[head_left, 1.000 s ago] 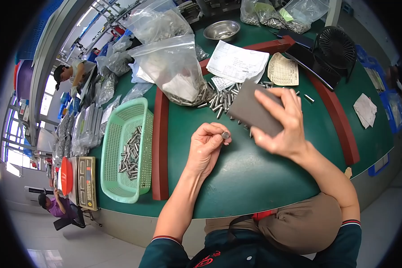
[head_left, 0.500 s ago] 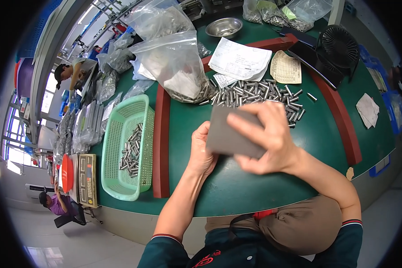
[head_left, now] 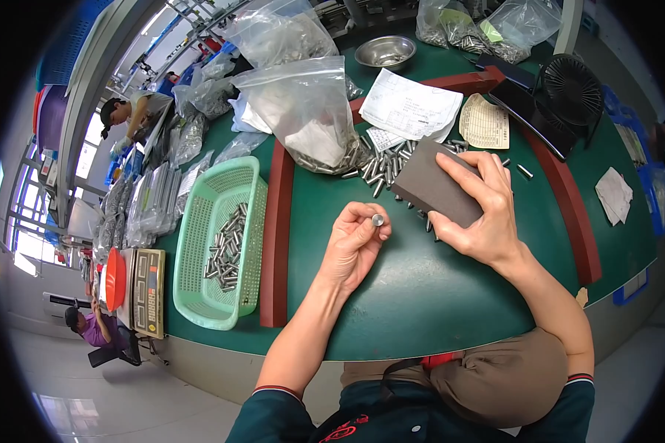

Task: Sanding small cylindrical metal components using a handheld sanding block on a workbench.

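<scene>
A small metal pin [head_left: 377, 220] is pinched in my left hand [head_left: 353, 244], its round end facing up. My right hand [head_left: 482, 210] grips a dark grey-brown sanding block [head_left: 437, 183], fingers on top and thumb along its near edge. The block is to the right of the pin and apart from it. Behind and partly under the block lies a pile of metal pins [head_left: 380, 168] on the green table [head_left: 421, 310]. More pins [head_left: 227, 251] lie in a light green plastic basket [head_left: 251, 295] at my left.
Red-brown bars [head_left: 275, 258] frame the work area. A zip bag of parts [head_left: 310, 111], papers [head_left: 406, 103], a steel bowl [head_left: 385, 52], a small black fan [head_left: 571, 88] and a white cloth [head_left: 612, 195] lie around. A scale [head_left: 150, 292] stands left; two people are farther off.
The sanding block has moved right with my right hand, away from my left hand. The pin in my left fingertips now shows. The whole view has shifted slightly.
</scene>
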`<action>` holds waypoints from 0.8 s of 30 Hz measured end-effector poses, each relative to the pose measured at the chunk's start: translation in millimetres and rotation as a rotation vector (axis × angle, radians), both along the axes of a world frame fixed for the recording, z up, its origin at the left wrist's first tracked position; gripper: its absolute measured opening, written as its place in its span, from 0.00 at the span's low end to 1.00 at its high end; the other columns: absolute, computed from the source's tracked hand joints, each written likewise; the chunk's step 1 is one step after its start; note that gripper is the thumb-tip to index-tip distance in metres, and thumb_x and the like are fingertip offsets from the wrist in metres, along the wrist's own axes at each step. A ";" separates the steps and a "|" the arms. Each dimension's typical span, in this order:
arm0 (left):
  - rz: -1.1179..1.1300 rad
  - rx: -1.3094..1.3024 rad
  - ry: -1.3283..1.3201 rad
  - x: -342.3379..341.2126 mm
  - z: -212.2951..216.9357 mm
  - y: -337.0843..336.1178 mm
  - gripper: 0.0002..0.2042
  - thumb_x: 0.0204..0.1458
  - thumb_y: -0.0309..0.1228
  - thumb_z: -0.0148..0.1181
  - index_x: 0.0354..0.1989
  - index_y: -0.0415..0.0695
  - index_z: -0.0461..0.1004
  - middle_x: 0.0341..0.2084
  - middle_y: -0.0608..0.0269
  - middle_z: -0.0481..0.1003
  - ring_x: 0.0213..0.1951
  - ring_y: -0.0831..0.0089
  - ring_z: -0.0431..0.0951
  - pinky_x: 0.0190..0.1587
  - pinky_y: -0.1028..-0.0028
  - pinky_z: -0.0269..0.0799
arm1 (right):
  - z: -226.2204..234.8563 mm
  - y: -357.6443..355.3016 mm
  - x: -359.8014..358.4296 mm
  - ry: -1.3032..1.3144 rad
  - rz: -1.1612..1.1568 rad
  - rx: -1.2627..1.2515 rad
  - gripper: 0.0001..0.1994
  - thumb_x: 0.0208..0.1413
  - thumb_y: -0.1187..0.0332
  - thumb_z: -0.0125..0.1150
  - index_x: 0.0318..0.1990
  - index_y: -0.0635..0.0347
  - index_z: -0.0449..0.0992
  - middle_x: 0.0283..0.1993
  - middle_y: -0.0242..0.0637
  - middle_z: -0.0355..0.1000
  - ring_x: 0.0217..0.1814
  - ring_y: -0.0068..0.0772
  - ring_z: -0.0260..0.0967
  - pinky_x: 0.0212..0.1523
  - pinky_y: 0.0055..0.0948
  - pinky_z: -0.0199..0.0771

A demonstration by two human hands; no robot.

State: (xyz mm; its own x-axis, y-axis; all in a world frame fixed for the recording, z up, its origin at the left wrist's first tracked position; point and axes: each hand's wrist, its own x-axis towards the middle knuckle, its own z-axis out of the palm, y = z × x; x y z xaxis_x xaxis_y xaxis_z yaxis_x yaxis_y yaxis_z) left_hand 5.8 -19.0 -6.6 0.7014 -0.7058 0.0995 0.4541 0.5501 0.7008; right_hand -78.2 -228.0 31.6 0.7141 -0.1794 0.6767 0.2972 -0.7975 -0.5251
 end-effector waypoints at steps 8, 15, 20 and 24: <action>0.149 0.484 -0.430 -3.5 2.7 -7.0 0.06 0.57 0.28 0.60 0.41 0.44 0.72 0.39 0.61 0.75 0.39 0.70 0.78 0.42 0.72 0.80 | 3.0 28.3 -15.2 -0.183 0.405 -0.270 0.35 0.33 0.55 0.68 0.56 0.52 0.75 0.53 0.45 0.68 0.45 0.40 0.66 0.49 0.43 0.61; -0.018 0.080 -0.066 1.1 -2.7 5.6 0.07 0.57 0.25 0.61 0.42 0.42 0.72 0.34 0.62 0.75 0.33 0.73 0.74 0.41 0.75 0.72 | -9.5 3.0 8.5 -0.140 0.008 -0.089 0.34 0.31 0.62 0.70 0.54 0.58 0.75 0.49 0.45 0.69 0.44 0.44 0.66 0.47 0.42 0.60; 0.115 0.405 0.064 -14.4 2.9 -10.6 0.07 0.61 0.30 0.52 0.43 0.40 0.73 0.38 0.60 0.77 0.39 0.74 0.78 0.43 0.71 0.79 | -4.6 27.4 -8.7 -0.155 0.306 -0.201 0.35 0.29 0.57 0.70 0.54 0.54 0.76 0.50 0.44 0.69 0.44 0.40 0.66 0.48 0.41 0.58; -0.039 0.029 -0.152 2.5 -9.9 6.6 0.10 0.55 0.24 0.61 0.45 0.40 0.74 0.39 0.61 0.77 0.42 0.75 0.78 0.47 0.73 0.76 | -14.1 0.7 14.3 -0.157 -0.080 -0.125 0.34 0.30 0.61 0.69 0.53 0.59 0.75 0.46 0.44 0.69 0.43 0.44 0.65 0.46 0.41 0.59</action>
State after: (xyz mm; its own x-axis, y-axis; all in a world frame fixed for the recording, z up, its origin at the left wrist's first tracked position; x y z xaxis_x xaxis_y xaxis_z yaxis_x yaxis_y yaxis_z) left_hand 8.2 -12.4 -16.5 0.6515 -0.7366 0.1817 0.3625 0.5126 0.7783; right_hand -64.0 -227.2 17.5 0.5850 -0.1391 0.7991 0.3008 -0.8777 -0.3730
